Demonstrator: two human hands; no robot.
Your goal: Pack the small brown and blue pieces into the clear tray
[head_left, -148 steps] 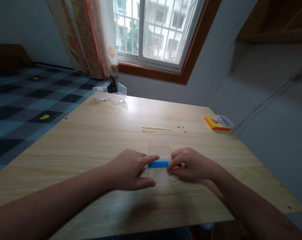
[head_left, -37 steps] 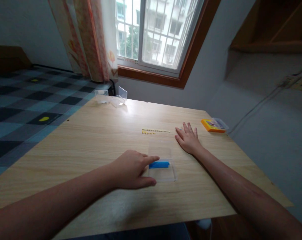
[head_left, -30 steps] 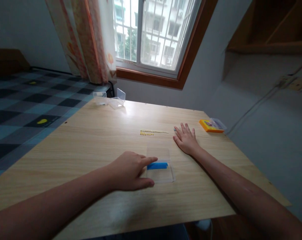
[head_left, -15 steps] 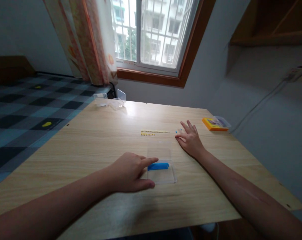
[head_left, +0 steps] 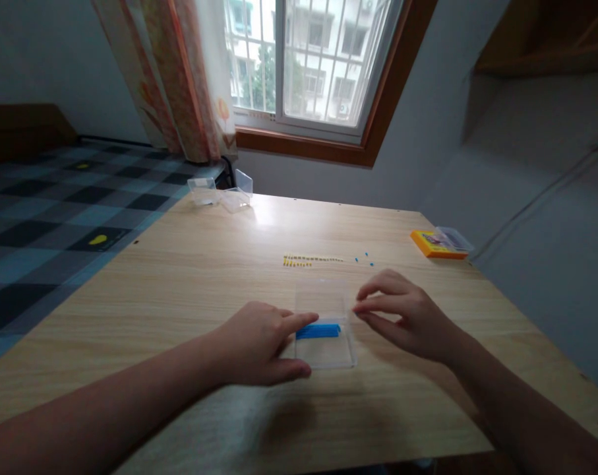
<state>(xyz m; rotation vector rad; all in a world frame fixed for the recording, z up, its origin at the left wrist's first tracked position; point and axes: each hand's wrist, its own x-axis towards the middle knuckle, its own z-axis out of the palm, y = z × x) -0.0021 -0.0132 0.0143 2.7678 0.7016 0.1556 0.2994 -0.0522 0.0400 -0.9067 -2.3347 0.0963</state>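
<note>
A clear plastic box (head_left: 349, 359) with its lid folded back lies on the table, and a row of blue strips (head_left: 318, 331) sits inside it. My left hand (head_left: 262, 340) is at the box's left side, index finger stretched over the strips and thumb by the near left corner, holding the box. To the right of the box, raised a little off the table, my right hand (head_left: 410, 316) has thumb and fingertips pinched together. Whatever is in that pinch is too small to make out. Beyond it lie a few tiny blue pieces (head_left: 372, 264).
Rows of small yellow and dark pieces (head_left: 311, 258) lie behind the box. Open clear containers (head_left: 237, 199) stand at the table's far left corner. An orange-yellow case (head_left: 440, 244) with a clear lid is at the right edge. A checkered bed (head_left: 46, 218) adjoins the left.
My right hand has drawn back from the tiny blue pieces toward the box, its spread fingers closing into a pinch. My left hand stays at the box. The view has shifted slightly.
</note>
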